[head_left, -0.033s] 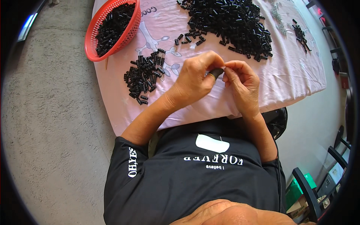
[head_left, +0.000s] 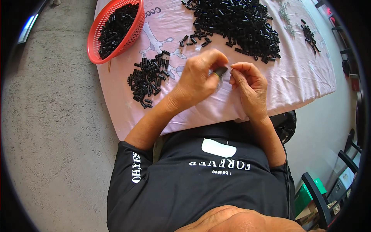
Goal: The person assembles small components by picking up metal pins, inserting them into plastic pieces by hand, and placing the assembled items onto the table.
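Observation:
Over the pink cloth my left hand [head_left: 201, 73] is curled, with a dark cover banded in yellow on its thumb tip. A faint shiny bit shows near that thumb, too blurred to name. Just to its right, my right hand [head_left: 249, 85] pinches thumb and forefinger on a tiny pale thing that I cannot make out. A small gap separates the two hands' fingertips. Beyond them lies a large heap of short black tubular parts [head_left: 235, 27]. A smaller pile of black parts [head_left: 148, 77] rests left of my left hand.
A red plastic basket [head_left: 92, 48] of black parts stands at the table's far left, beside a thin stick [head_left: 109, 65]. Small silvery pieces [head_left: 285, 15] and a little cluster of thin black pieces [head_left: 309, 36] lie far right. The cloth-covered table [head_left: 297, 85] ends before my body.
My left hand has shifted slightly left, drawing its fingertips away from my right hand's. The right hand stays where it was.

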A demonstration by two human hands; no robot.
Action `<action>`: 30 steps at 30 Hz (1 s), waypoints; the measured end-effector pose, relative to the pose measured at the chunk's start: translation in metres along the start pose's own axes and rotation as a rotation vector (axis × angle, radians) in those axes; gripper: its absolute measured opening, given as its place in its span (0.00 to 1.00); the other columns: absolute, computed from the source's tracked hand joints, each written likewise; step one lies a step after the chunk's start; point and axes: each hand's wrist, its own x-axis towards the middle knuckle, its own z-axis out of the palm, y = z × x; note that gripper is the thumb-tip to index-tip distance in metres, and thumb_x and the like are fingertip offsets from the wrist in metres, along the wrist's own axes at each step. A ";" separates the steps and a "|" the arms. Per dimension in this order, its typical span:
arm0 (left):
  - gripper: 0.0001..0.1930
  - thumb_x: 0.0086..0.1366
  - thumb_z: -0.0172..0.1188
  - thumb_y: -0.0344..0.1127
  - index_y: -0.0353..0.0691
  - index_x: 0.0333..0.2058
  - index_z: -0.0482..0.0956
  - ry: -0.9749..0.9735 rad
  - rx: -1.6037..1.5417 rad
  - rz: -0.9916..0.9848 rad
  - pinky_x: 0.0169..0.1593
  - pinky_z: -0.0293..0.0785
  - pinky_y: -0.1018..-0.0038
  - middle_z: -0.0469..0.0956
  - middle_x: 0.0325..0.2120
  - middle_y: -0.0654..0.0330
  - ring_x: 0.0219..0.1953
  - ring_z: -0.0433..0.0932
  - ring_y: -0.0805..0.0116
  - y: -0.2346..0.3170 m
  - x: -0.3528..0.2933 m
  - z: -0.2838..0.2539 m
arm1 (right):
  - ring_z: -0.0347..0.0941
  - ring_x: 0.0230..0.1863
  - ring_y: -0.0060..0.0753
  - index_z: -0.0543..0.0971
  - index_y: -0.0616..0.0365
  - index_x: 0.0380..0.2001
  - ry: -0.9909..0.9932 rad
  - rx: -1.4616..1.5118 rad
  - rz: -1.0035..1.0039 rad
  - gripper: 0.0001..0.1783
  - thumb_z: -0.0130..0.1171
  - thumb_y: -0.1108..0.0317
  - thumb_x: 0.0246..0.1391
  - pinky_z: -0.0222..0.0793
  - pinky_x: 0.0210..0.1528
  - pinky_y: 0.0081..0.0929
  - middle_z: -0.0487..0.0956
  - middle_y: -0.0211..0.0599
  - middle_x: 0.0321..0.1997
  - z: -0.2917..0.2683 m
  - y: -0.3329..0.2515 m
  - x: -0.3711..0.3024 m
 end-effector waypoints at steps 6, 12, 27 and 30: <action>0.11 0.55 0.59 0.19 0.37 0.37 0.81 0.116 0.577 0.059 0.38 0.77 0.70 0.81 0.34 0.56 0.32 0.81 0.61 -0.035 0.030 -0.031 | 0.71 0.29 0.12 0.79 0.61 0.42 0.031 -0.037 -0.064 0.05 0.56 0.76 0.66 0.68 0.33 0.12 0.76 0.25 0.29 0.002 -0.002 0.000; 0.11 0.54 0.58 0.22 0.38 0.37 0.81 0.055 0.781 0.046 0.43 0.76 0.65 0.79 0.34 0.57 0.37 0.80 0.56 -0.038 0.035 -0.026 | 0.70 0.28 0.13 0.78 0.60 0.42 0.068 -0.070 -0.050 0.04 0.54 0.77 0.66 0.67 0.32 0.11 0.75 0.25 0.28 0.005 -0.005 -0.001; 0.11 0.58 0.61 0.17 0.34 0.39 0.79 -0.024 0.259 -0.020 0.43 0.78 0.74 0.82 0.33 0.56 0.35 0.83 0.66 -0.007 0.010 -0.022 | 0.80 0.39 0.23 0.75 0.66 0.42 0.051 -0.120 -0.117 0.06 0.52 0.83 0.64 0.78 0.42 0.19 0.74 0.34 0.42 0.007 0.005 0.000; 0.12 0.58 0.61 0.16 0.33 0.40 0.79 0.004 0.150 -0.024 0.44 0.78 0.75 0.82 0.33 0.57 0.36 0.83 0.68 -0.004 0.005 -0.017 | 0.81 0.41 0.24 0.76 0.66 0.43 0.050 -0.166 -0.108 0.07 0.51 0.83 0.64 0.79 0.44 0.20 0.75 0.35 0.42 0.010 0.001 0.001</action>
